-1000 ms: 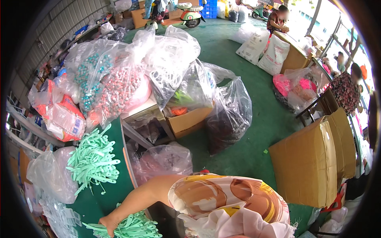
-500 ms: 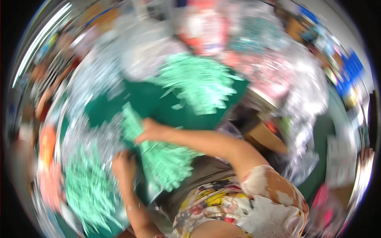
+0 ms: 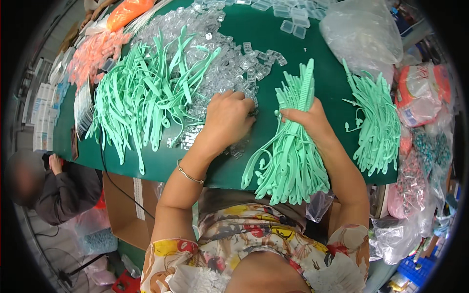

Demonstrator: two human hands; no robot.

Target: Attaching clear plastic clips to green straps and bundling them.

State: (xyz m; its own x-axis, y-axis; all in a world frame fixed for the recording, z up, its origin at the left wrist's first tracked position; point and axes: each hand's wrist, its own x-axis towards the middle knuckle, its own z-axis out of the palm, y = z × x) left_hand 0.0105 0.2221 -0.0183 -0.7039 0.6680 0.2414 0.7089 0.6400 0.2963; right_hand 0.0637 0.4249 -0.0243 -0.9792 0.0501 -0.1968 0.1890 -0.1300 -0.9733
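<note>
The right hand (image 3: pixel 312 117) is clamped around the middle of a green bunch (image 3: pixel 293 163), thumb over the top. The bunch is made of lots of thin straps. Their narrow ends stick up above the hand, and their wide ends fan out below it, near the front edge of the green surface (image 3: pixel 325 53). One strap loops out on the left side of the bunch. The left hand (image 3: pixel 227 117) is on the clear clips (image 3: pixel 229 58), with its fingers curled down and its knuckles up. The fingertips are hidden, so I cannot tell if they are pinching a clip. A thin bracelet (image 3: pixel 189 173) is on the left wrist. To the left of that hand is a big, messy green pile (image 3: pixel 141 97), and some of its straps lie over the clips. To the right of the bunch, well apart from it, is a neater green heap (image 3: pixel 376 129). At the far side of the surface are small clear boxes (image 3: pixel 298 17), and next to them a cloudy bag (image 3: pixel 361 34). Pink bits (image 3: pixel 100 56) lie past the messy pile, with an orange bag (image 3: pixel 129 13) just beside them. At the lower left, another person (image 3: pixel 66 193) in dark clothes is near a brown box (image 3: pixel 127 210).
</note>
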